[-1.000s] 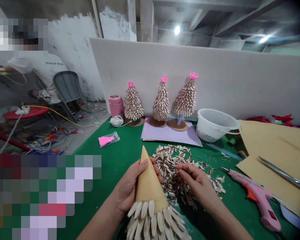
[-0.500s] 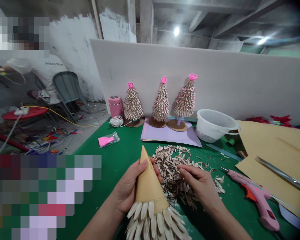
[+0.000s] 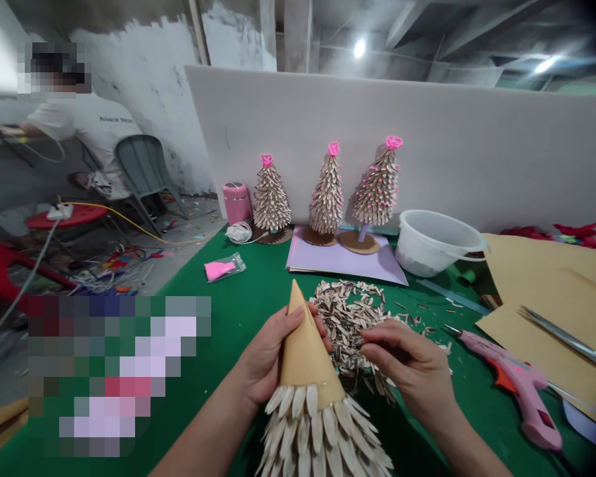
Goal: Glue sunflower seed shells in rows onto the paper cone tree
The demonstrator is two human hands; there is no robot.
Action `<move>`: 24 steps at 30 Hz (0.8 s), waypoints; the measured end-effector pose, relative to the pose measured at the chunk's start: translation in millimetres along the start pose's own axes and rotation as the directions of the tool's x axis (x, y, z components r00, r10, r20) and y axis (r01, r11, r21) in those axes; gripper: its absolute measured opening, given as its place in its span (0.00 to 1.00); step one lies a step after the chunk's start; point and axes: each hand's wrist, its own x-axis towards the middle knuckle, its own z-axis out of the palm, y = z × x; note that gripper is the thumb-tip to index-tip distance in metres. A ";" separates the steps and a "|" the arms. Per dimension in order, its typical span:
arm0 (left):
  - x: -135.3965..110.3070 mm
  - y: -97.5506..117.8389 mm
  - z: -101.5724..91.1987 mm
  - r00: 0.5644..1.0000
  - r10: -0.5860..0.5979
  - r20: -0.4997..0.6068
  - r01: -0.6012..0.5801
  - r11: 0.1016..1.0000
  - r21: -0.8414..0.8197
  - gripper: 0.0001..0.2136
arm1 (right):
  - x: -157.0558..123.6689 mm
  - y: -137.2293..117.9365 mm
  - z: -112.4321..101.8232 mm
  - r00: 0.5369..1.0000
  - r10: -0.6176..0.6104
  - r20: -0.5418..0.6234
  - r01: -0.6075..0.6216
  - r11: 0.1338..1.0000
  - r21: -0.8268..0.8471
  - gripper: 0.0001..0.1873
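my left fingers (image 3: 292, 321) wrap the tan cone (image 3: 305, 361); my right fingers (image 3: 387, 332), tips almost together, are by the seed shells (image 3: 345, 315); whether they grip one, i can't tell.

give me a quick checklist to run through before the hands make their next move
1. Cone held: ok, the left hand grips its bare upper part.
2. Shell pinched in the right hand: cannot tell, too small to make out.
3. Loose shells at hand: ok, piled beyond the right hand.
4. Glue gun nearby: ok, lying to the right, seemingly within reach.
5. Cone fully covered: not ok, shell rows stop below the bare top.
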 end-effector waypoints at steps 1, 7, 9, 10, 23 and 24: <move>0.5 -0.2 -0.7 1.000 -0.001 0.010 0.001 1.000 -0.001 0.06 | -0.9 -1.4 0.5 1.000 0.002 -0.012 -0.003 1.000 -0.005 0.06; 2.2 -0.9 -4.2 0.999 0.028 0.037 -0.028 0.999 0.015 0.08 | -5.4 -18.1 0.4 0.983 -0.182 0.034 0.182 0.983 -0.001 0.13; 2.0 -1.3 -4.3 0.999 0.038 0.036 -0.039 0.999 0.028 0.08 | -7.3 -26.4 -0.4 0.963 -0.255 0.084 0.254 0.967 0.022 0.16; 1.9 -1.5 -4.3 0.998 0.045 0.040 -0.046 0.998 0.033 0.08 | -8.4 -30.4 -0.7 0.953 -0.282 0.110 0.281 0.959 0.027 0.16; -2.2 1.3 -0.6 0.982 0.135 0.133 -0.150 0.982 0.111 0.07 | -13.2 -49.9 -7.9 0.806 -0.414 0.423 0.534 0.817 -0.218 0.14; -2.4 1.9 -0.7 0.979 0.145 0.140 -0.162 0.980 0.116 0.07 | -12.3 -51.1 -7.3 0.803 -0.413 0.430 0.539 0.811 -0.227 0.14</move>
